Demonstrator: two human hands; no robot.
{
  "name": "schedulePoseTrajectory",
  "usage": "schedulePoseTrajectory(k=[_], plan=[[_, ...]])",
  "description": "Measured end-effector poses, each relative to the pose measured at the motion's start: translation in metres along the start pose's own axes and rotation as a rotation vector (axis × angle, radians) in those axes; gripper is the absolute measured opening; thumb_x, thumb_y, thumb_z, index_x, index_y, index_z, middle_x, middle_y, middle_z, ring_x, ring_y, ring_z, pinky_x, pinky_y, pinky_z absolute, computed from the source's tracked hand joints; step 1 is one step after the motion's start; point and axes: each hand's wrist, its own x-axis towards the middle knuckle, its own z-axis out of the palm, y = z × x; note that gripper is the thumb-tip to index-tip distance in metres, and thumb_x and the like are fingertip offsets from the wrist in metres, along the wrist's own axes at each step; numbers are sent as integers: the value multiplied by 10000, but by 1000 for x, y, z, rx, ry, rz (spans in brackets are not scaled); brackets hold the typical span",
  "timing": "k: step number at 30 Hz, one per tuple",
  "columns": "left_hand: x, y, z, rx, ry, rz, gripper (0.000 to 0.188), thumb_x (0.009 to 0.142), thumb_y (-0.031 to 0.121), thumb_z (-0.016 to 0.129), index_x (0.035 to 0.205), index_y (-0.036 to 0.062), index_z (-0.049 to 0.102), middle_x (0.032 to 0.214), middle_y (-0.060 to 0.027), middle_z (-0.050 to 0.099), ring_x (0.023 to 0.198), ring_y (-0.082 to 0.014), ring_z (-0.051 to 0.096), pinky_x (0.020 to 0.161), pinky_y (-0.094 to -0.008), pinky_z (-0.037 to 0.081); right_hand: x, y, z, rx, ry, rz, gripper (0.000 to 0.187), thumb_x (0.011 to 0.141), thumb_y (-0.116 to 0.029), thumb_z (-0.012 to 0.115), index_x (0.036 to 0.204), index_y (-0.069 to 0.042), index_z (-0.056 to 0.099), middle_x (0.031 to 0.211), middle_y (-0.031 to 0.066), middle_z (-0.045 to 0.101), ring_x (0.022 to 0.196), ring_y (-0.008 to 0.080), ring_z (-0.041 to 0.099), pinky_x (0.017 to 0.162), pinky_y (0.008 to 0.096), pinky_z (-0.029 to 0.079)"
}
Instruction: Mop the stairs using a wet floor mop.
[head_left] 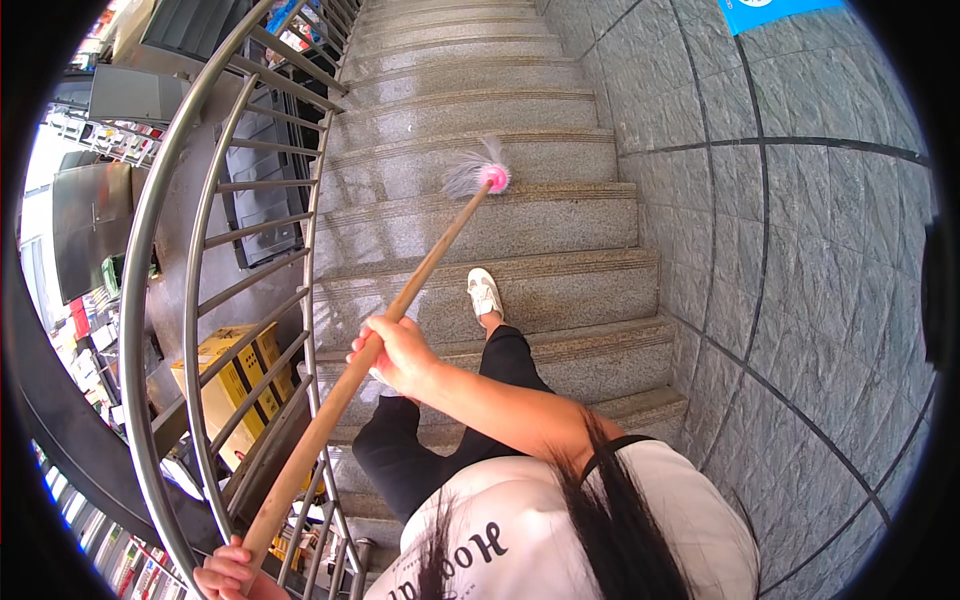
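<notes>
At lower left, by the steel railing (pixel 133 320), grips the near end of a wooden-handled string mop (pixel 335 400) with the left hand (pixel 232 572), wrapping the fingers (pixel 225 567) around it. Farther right, clasps it likewise, mid-length, with the right hand (pixel 400 352). Has the pink-hubbed mop head (pixel 495 178) at a stone step (pixel 590 192), beyond a white shoe (pixel 483 292) and left of the tiled wall (pixel 730 240).

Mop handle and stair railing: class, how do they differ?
The mop handle is brown wood; the railing is silvery metal. The handle is a single pole gripped by the left hand and right hand; the railing has many bars. Both look long and rounded.
</notes>
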Motion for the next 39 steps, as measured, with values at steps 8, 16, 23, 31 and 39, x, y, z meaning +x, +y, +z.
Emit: schedulePoseTrajectory(k=[8,16,23,31,39], plan=[[-16,-129,122,-113,-612,-323,223,781,213,549,693,48,427,718,-99,551,812,-231,548,849,-425,367,4,-171,-150,-42,435,-441,103,722,-70,462,637,-32,417,569,81,447,512,196,474,507,382,459],[13,-99,178,-82,-1108,-168,124,714,35,589,649,27,483,705,-99,577,801,-256,578,819,-405,401,-17,-186,-177,148,284,-354,120,748,-95,456,647,-42,417,565,62,449,572,198,478,629,341,448],[33,-35,109,-66,-749,-121,311,683,280,667,594,66,461,561,-85,566,642,-241,593,801,-391,426,-36,-114,-94,280,-39,-208,88,758,-67,449,685,-18,452,613,91,497,623,205,490,708,358,440],[40,-30,46,-69,-549,-114,288,744,245,599,593,87,412,579,-75,522,653,-210,533,785,-410,435,-55,-79,-53,283,-60,-175,90,768,-74,465,694,-27,443,653,62,470,653,172,470,732,328,419],[13,-77,65,-224,-566,-274,274,724,232,605,587,75,428,613,-96,544,710,-237,547,822,-412,408,-74,-124,-92,162,-66,-412,99,779,-91,439,687,-53,437,645,30,458,630,148,462,712,342,419]])
